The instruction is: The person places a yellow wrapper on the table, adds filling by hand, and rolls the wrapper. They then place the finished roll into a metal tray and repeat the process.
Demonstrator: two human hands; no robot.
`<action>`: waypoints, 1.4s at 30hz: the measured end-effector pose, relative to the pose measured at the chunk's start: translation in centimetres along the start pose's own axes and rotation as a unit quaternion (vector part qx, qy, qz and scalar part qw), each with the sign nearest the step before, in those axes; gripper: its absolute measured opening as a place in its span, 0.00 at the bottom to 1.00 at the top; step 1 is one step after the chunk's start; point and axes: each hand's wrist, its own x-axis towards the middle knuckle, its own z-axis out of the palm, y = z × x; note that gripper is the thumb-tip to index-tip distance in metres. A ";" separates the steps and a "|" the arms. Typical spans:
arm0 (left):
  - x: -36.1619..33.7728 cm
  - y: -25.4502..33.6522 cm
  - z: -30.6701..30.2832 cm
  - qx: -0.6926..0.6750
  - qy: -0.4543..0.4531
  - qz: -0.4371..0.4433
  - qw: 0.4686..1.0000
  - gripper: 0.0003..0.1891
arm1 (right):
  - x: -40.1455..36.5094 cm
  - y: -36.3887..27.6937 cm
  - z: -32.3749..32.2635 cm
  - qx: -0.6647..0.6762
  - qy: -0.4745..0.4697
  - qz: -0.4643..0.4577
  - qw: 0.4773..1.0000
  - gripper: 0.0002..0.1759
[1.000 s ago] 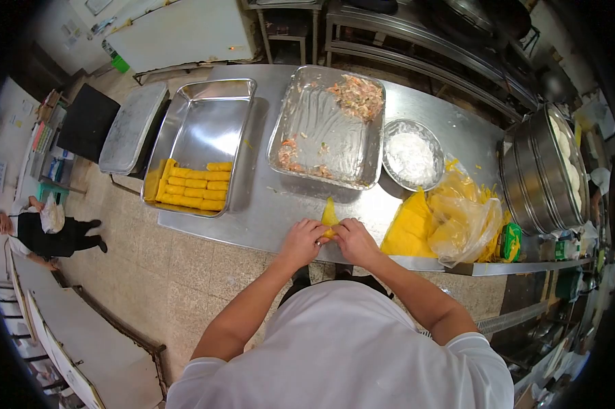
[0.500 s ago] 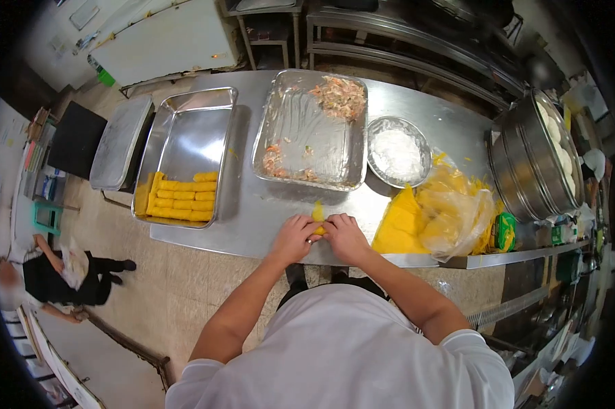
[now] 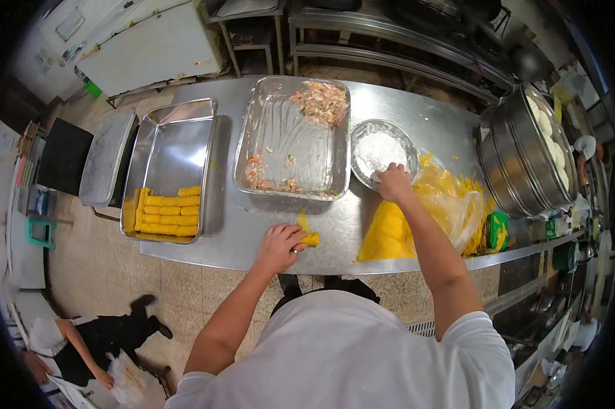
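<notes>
Roll (image 3: 311, 239) pressed beneath left fingers (image 3: 294, 238) (right fingers (image 3: 388, 178) at bowl (image 3: 370, 144)).

Roll tray (image 3: 174, 146) left, filling tray (image 3: 294, 140) middle, bowl (image 3: 389, 124) right — on the counter (image 3: 416, 109) — steamer (image 3: 519, 160) far right

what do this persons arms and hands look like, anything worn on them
Both arms come out of a white short-sleeved shirt. Its sleeves end above the elbows, so the forearms are bare. The left hand and the right hand wear no gloves, and no watch or wristband shows on either wrist.
</notes>
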 end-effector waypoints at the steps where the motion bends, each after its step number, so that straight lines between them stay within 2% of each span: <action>1: -0.1 0.2 -0.2 0.002 0.002 0.000 1.000 0.20 | 0.5 0.1 0.5 -0.018 -0.028 -0.007 0.999 0.24; 4: -0.4 0.3 -0.1 0.003 -0.001 -0.005 1.000 0.19 | 2.4 1.3 1.7 0.110 -0.057 -0.012 0.992 0.21; 7: -1.0 0.2 0.6 0.005 -0.015 -0.004 1.000 0.18 | 1.3 2.4 1.1 0.386 -0.031 0.013 0.922 0.20; 10: -1.5 0.7 0.9 -0.012 -0.022 -0.002 1.000 0.17 | -1.2 1.4 -0.5 0.488 -0.040 0.026 0.872 0.23; 13: -2.0 1.8 0.5 -0.016 -0.004 -0.012 1.000 0.16 | -5.6 -2.8 -2.6 0.494 -0.015 -0.052 0.867 0.25; 16: -1.9 2.0 0.4 -0.016 0.008 -0.016 1.000 0.16 | -8.9 -7.3 -1.1 0.393 0.016 -0.172 0.903 0.26; 18: -1.8 2.0 0.4 -0.015 0.010 -0.016 1.000 0.16 | -10.2 -9.8 1.2 0.350 0.057 -0.254 0.900 0.27; 20: -1.9 2.0 0.2 -0.009 0.010 -0.018 1.000 0.16 | -11.1 -12.0 1.0 0.263 0.034 -0.297 0.917 0.28; 22: -1.8 2.0 0.2 -0.007 0.018 -0.017 1.000 0.16 | -11.2 -13.5 2.0 0.153 0.006 -0.332 0.931 0.29; 25: -2.0 2.0 0.4 -0.010 0.030 -0.014 0.999 0.17 | -10.1 -14.5 2.5 0.012 0.028 -0.378 0.925 0.35; 28: -2.1 1.8 0.3 -0.015 0.038 -0.010 0.999 0.17 | -8.2 -14.3 2.1 -0.041 0.069 -0.357 0.931 0.31; 31: -2.3 1.7 0.5 -0.003 0.036 -0.014 0.999 0.17 | -8.4 -14.0 1.9 -0.013 0.070 -0.377 0.924 0.31; 34: -2.2 2.0 0.2 0.003 0.030 -0.019 0.999 0.17 | -9.7 -14.0 2.1 -0.042 0.032 -0.426 0.903 0.31; 37: -2.3 2.0 0.0 0.006 0.030 -0.013 0.999 0.17 | -9.7 -13.3 1.5 -0.015 -0.041 -0.441 0.896 0.29; 40: -2.4 1.9 0.3 0.007 0.033 -0.006 0.999 0.17 | -9.1 -12.5 0.7 0.035 -0.059 -0.469 0.881 0.26; 42: -2.4 1.8 0.3 0.007 0.031 -0.006 0.999 0.17 | -9.0 -13.0 1.5 0.082 -0.002 -0.439 0.895 0.24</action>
